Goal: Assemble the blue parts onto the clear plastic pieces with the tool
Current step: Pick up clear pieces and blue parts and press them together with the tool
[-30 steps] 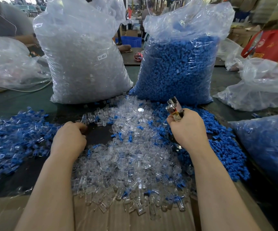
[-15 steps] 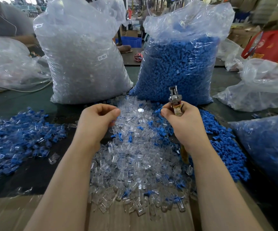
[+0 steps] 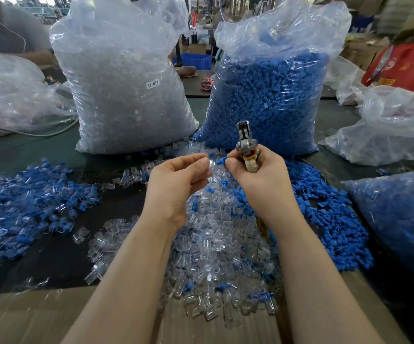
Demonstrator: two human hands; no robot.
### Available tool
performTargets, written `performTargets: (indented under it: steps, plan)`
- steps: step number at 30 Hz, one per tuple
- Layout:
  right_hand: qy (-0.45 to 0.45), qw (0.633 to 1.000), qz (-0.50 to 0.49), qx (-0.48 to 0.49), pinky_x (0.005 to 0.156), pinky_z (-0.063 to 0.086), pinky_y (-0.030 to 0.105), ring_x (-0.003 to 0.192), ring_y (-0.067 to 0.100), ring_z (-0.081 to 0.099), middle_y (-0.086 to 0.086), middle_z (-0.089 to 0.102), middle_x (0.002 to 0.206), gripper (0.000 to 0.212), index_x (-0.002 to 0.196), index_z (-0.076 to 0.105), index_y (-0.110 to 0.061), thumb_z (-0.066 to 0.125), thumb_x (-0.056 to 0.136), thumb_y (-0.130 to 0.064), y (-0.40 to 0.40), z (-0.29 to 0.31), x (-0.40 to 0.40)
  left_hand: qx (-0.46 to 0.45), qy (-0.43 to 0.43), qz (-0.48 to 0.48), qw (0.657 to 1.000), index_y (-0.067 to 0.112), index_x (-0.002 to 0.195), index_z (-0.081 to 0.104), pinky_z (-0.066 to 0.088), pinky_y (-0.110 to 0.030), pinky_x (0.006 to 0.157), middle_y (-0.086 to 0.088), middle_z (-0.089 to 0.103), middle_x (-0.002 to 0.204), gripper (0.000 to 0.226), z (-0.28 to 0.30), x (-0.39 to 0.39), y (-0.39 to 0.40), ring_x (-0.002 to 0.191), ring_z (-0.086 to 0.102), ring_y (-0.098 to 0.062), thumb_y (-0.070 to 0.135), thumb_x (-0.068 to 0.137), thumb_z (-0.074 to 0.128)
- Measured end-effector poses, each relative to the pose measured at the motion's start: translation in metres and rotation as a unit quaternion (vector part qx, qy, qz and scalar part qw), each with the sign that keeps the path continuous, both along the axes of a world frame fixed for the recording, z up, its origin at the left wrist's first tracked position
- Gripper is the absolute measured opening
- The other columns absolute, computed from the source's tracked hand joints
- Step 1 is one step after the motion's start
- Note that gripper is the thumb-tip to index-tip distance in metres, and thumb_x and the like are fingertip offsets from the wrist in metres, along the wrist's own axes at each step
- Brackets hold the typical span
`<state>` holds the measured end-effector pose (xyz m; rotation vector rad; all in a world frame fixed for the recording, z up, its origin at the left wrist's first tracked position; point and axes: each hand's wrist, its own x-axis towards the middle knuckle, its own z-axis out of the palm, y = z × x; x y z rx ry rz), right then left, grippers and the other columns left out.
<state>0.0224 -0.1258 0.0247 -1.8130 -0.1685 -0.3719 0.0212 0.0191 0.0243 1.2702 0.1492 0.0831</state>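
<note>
Left hand (image 3: 176,180): we see it has left the far-left edge of the clear pile (image 3: 201,244) and come up to centre within 1 s; thumb and forefinger are pinched on 1 clear piece (image 3: 212,164).
Right hand (image 3: 258,175): it has risen from the pile as well; its fingertips pinch 1 blue part (image 3: 222,160) while the other fingers stay wrapped round the tool (image 3: 247,150).
Tool: upright in the right hand, metal head pointing to the far side; we cannot tell whether its jaws are open.
Blue part vs clear piece: held just beside each other above the pile, tips nearly touching; not yet joined, as far as we can see.
Change: 0.5 s ago the 2 hands were apart; now they meet at centre.
Meaning: we judge that picking is done and mating of this pair is about to start; pressing with the tool comes after.
Done pile (image 3: 27,202): mixed blue and clear items lie at left, well apart from the hands.
Stock: clear bag (image 3: 124,95) far left, blue bag (image 3: 268,105) far right, loose blue parts (image 3: 337,232) at right.
Risk: we expect the small parts to slip if misaligned.
</note>
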Motion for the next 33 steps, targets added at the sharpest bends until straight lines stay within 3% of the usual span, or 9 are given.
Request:
performTargets:
  steps: [5,8,15,21,25,30,33]
  plan:
    - [-0.013,0.999,-0.029,-0.011,0.072,0.050,0.036,0.072,0.020,0.060,0.001,0.065,0.074,0.009,0.084,0.063,-0.016,0.069,0.090,-0.020,0.001,-0.001,0.000,0.009,-0.007,-0.010,1.000,0.006,0.090,0.071,0.057,-0.019,0.061,-0.005,0.075,0.074,0.006,0.002,-0.004,-0.006,0.070,0.074,-0.013,0.005,0.084,0.072]
    - [-0.017,0.998,-0.050,-0.027,0.076,0.054,0.045,0.075,0.020,0.063,-0.003,0.066,0.075,0.010,0.083,0.062,-0.021,0.070,0.089,-0.022,0.003,-0.003,0.000,0.013,-0.015,-0.015,1.000,0.006,0.088,0.071,0.058,-0.021,0.062,-0.008,0.076,0.076,0.005,0.002,-0.005,-0.010,0.073,0.074,-0.016,0.004,0.084,0.073]
    - [-0.017,0.995,-0.081,-0.060,0.076,0.055,0.046,0.079,0.017,0.065,-0.010,0.067,0.075,0.016,0.078,0.058,-0.033,0.070,0.087,-0.029,0.008,-0.006,0.002,0.028,-0.041,0.002,0.999,0.007,0.083,0.073,0.057,-0.021,0.065,-0.009,0.076,0.079,0.005,0.001,-0.008,-0.017,0.077,0.075,-0.018,0.002,0.084,0.073]
    - [0.000,0.998,-0.052,-0.030,0.074,0.055,0.048,0.075,0.021,0.065,-0.001,0.068,0.074,0.008,0.081,0.065,-0.021,0.068,0.088,-0.019,0.006,-0.003,0.002,0.138,-0.099,0.064,0.983,0.013,0.079,0.073,0.059,-0.026,0.068,-0.003,0.075,0.074,0.010,-0.001,-0.007,-0.020,0.075,0.074,-0.018,0.004,0.081,0.076]
    - [0.020,0.999,-0.028,-0.027,0.072,0.056,0.045,0.066,0.013,0.061,-0.002,0.070,0.073,0.015,0.078,0.066,-0.025,0.066,0.088,-0.015,0.003,0.000,0.002,0.189,-0.125,0.087,0.970,0.017,0.078,0.072,0.060,-0.033,0.072,0.002,0.075,0.072,0.010,-0.003,-0.007,-0.019,0.073,0.073,-0.013,0.011,0.080,0.080]
    - [0.039,0.998,0.005,-0.055,0.082,0.055,0.051,0.083,0.027,0.068,0.004,0.072,0.080,0.010,0.082,0.066,-0.023,0.063,0.088,-0.015,-0.004,0.001,0.002,0.195,-0.129,0.087,0.968,0.015,0.081,0.071,0.060,-0.027,0.068,0.001,0.074,0.073,0.007,-0.005,-0.006,-0.019,0.071,0.073,-0.012,0.009,0.084,0.076]
    - [0.046,0.993,0.020,-0.109,0.075,0.054,0.051,0.076,0.029,0.064,0.009,0.068,0.077,0.006,0.086,0.064,-0.011,0.063,0.086,-0.017,-0.011,-0.002,0.002,0.162,-0.130,0.080,0.975,0.009,0.082,0.070,0.056,-0.019,0.064,-0.002,0.073,0.069,0.006,-0.004,-0.005,-0.017,0.068,0.072,-0.013,0.005,0.085,0.073]
